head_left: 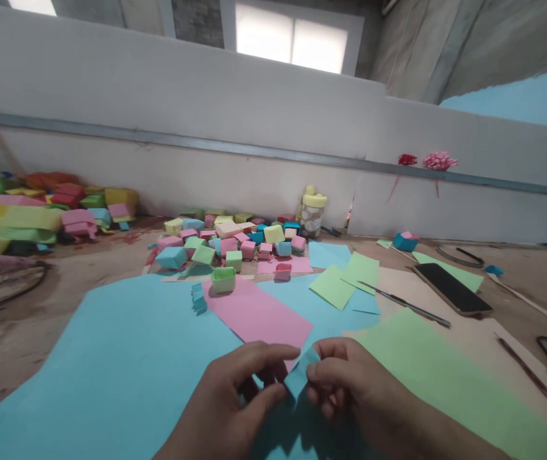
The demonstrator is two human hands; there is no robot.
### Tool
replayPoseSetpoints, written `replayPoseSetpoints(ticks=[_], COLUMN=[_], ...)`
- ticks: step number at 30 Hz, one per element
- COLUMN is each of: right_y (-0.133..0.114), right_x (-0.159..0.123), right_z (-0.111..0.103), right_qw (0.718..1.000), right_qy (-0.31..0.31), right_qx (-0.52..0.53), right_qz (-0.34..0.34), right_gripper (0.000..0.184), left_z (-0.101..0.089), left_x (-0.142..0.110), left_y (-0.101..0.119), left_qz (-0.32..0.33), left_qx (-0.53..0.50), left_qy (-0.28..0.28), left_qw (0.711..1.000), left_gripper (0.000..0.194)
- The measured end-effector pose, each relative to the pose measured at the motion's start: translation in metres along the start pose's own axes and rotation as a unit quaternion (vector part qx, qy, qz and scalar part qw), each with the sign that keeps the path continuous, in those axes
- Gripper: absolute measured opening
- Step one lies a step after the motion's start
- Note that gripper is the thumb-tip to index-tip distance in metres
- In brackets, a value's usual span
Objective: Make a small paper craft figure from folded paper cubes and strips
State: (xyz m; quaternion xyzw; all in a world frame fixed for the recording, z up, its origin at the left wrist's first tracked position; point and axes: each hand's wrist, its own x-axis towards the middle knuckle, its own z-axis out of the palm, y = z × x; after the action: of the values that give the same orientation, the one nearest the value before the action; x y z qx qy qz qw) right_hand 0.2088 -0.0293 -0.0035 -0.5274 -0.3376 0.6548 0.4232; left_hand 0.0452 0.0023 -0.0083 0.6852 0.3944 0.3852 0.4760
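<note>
A small piece of folded blue paper (pixel 299 377) is held up low in the middle of the head view. My right hand (pixel 345 377) pinches its right side between thumb and forefinger, the other fingers curled below. At the paper's left edge is my left hand (pixel 235 390), its thumb and forefinger apart with the tips close to the paper. Whether they touch it I cannot tell. Under both hands lies a large blue sheet (pixel 149 338), with a pink sheet (pixel 259 316) on it. A small open green paper box (pixel 223 280) and some folded blue paper strips (pixel 199 299) rest just beyond.
Many small coloured paper boxes (pixel 228 246) are heaped at the back, beside a yellow-lidded bottle (pixel 312 211). Larger paper shapes (pixel 29 214) pile up at left. On the right are green sheets (pixel 450 383), a thin metal tool (pixel 408 303) and a phone (pixel 453 289).
</note>
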Motion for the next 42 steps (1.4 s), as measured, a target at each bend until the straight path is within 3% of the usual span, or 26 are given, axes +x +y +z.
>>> replayPoseSetpoints(ticks=[5,10,13,16,17,19,21,23,28,32,42], right_y=[0.000,0.007,0.009,0.007,0.006,0.002,0.000,0.001,0.010,0.012,0.012], right_x=[-0.002,0.003,0.006,0.004,0.002,-0.002,-0.005,-0.006,-0.003,-0.002,-0.003], right_z=[0.002,0.002,-0.001,-0.001,-0.001,0.001,0.003,0.004,0.008,0.011,0.011], right_qw=[0.997,0.990,0.989,0.995,0.989,0.950,0.907,0.894,0.921,0.918,0.922], right_qy=[-0.065,-0.110,-0.127,-0.073,-0.037,0.022,0.043,0.047,0.064,0.069,0.085], right_qx=[0.038,0.072,0.058,-0.069,-0.140,-0.277,-0.362,-0.389,-0.355,-0.366,-0.357], right_qz=[0.036,0.059,0.057,0.002,-0.042,-0.142,-0.213,-0.219,-0.150,-0.137,-0.127], right_gripper=[0.006,0.004,0.008,0.009,0.009,0.014,0.022,0.025,0.015,0.013,0.020], left_z=[-0.004,-0.007,-0.006,-0.005,-0.005,-0.005,-0.006,-0.007,-0.006,-0.001,-0.005], left_x=[0.003,0.003,0.003,0.005,0.005,0.006,0.006,0.005,0.003,-0.002,-0.002], left_y=[0.006,-0.002,-0.007,-0.004,-0.002,0.002,0.004,0.005,0.002,0.002,-0.006], left_qz=[-0.069,-0.068,-0.087,-0.116,-0.125,-0.135,-0.127,-0.111,-0.084,-0.035,0.061], left_qx=[0.008,-0.084,-0.146,-0.151,-0.144,-0.127,-0.105,-0.071,0.024,0.071,0.158], left_qy=[-0.042,-0.110,-0.105,-0.057,-0.039,-0.018,0.003,0.025,0.043,0.064,0.009], left_qw=[0.997,0.988,0.980,0.980,0.981,0.982,0.986,0.991,0.995,0.995,0.986], left_gripper=[0.003,0.007,0.008,0.012,0.013,0.015,0.013,0.009,0.011,0.018,0.022])
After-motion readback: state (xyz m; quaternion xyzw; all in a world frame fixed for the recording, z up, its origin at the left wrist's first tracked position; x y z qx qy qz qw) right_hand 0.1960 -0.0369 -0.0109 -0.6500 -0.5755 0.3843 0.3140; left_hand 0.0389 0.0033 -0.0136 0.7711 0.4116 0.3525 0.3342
